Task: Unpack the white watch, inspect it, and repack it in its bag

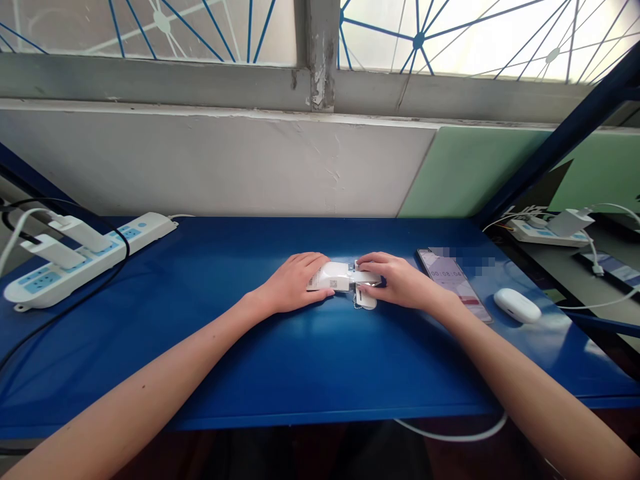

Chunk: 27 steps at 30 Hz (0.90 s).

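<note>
On the blue tabletop lies a small white packaged item (335, 276), with a square printed code on it and what looks like clear plastic around it. My left hand (299, 283) wraps round its left end, thumb along the near edge. From the right, my right hand (400, 280) pinches a narrower white piece (366, 277) that adjoins the item; whether the two are joined I cannot tell. Just below my right fingertips, a white rounded tag (367, 299) with a small bead chain lies on the table. My palms hide both outer ends.
A phone (453, 280) showing a timer lies right of my right hand, beside a white earbud case (517, 305). At the left stands a power strip (135, 233) with plugged-in chargers and a black cable (125, 257). Blue frame bars (560, 143) rise at the right.
</note>
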Each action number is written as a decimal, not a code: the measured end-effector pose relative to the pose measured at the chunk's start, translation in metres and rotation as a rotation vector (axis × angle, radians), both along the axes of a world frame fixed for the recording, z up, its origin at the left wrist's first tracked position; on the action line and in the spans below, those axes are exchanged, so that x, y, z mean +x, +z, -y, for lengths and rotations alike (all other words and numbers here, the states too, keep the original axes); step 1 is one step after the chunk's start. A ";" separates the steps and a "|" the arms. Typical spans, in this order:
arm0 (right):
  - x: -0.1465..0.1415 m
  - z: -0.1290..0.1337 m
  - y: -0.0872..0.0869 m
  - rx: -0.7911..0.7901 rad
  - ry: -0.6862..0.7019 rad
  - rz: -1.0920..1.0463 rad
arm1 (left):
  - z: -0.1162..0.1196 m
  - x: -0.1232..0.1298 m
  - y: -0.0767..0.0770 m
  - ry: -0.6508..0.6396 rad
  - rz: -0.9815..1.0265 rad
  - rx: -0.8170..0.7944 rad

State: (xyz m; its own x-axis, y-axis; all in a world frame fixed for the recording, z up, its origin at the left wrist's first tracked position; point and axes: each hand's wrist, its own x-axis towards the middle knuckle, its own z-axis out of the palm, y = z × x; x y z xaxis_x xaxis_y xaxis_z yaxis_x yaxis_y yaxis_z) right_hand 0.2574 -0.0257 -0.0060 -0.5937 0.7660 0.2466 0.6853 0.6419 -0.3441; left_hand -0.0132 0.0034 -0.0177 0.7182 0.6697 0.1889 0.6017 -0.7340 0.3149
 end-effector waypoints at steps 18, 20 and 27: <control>0.018 0.000 0.022 0.069 -0.161 0.082 | -0.001 -0.001 -0.002 -0.006 0.009 0.013; 0.017 0.000 0.023 0.083 -0.159 0.031 | -0.001 -0.001 -0.002 -0.005 0.011 0.017; 0.014 0.005 0.032 0.195 -0.211 -0.159 | -0.001 -0.001 -0.002 -0.004 0.015 0.011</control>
State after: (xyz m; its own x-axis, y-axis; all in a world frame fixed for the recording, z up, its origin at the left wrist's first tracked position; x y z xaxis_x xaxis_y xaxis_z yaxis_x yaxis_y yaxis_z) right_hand 0.2715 -0.0308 0.0256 -0.3692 0.7973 0.4775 0.7579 0.5557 -0.3418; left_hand -0.0141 0.0043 -0.0199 0.7179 0.6646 0.2071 0.5938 -0.7399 0.3161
